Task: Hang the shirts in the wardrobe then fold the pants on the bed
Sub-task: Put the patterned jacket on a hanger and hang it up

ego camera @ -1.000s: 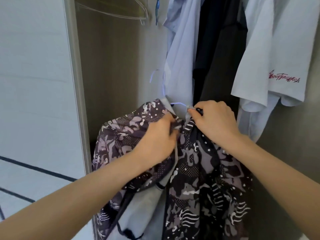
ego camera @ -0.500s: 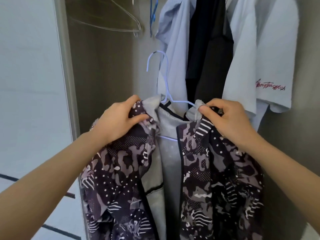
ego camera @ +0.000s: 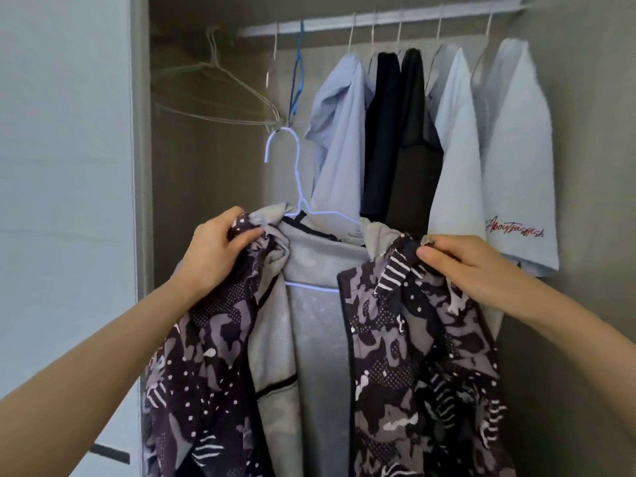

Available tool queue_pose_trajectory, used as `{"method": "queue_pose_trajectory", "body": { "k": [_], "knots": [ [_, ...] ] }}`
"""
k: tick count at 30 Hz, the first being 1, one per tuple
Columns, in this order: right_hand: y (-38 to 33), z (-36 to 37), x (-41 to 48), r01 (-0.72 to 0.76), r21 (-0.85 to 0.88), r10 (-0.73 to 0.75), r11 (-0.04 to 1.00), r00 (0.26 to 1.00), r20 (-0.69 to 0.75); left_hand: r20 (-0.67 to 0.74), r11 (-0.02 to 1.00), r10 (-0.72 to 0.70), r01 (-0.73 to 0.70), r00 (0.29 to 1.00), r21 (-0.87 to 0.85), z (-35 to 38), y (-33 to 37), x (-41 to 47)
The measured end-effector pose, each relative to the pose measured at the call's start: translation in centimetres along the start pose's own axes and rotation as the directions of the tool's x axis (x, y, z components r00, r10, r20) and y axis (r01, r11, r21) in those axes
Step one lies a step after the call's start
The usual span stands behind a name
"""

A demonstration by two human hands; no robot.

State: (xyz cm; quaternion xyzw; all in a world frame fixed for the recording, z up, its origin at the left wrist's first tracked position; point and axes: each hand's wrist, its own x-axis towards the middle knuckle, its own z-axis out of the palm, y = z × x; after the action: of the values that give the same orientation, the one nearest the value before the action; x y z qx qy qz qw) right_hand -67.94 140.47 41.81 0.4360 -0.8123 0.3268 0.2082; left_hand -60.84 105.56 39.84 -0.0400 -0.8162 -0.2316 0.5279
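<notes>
Both hands (ego camera: pixel 213 256) (ego camera: pixel 459 268) grip mesh-lined shirt (ego camera: pixel 395 356); thin-wire hanger (ego camera: pixel 311 287)

Both hands (ego camera: pixel 215 256) (ego camera: pixel 457 266) grip patterned shirt (ego camera: pixel 413 339) on hanger (ego camera: pixel 292 187).

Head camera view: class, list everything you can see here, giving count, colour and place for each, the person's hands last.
rail: one, white, across wardrobe top
lilac hanger: one, lilac, hook below the rail
patterned shirt: one, dark purple, grey and white, on lilac hanger
pale blue shirts: three, hanging on rail
black garments: two, between blue shirts
blue hanger: one, empty, on rail, left
wire hangers: several, silver, upper left
left hand: grips shirt, left of hanger
right hand: grips shirt, right of hanger
</notes>
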Motion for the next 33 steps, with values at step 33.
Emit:
{"method": "queue_pose_trajectory", "body": {
  "k": [33],
  "knots": [
    [-14.2, -9.7, 10.6, -0.028, 0.641, 0.377, 0.767, 0.829, -0.414, 0.350, 0.915, 0.020, 0.124, 0.936, -0.384, 3.5, 6.0, 21.6]
  ]
}}
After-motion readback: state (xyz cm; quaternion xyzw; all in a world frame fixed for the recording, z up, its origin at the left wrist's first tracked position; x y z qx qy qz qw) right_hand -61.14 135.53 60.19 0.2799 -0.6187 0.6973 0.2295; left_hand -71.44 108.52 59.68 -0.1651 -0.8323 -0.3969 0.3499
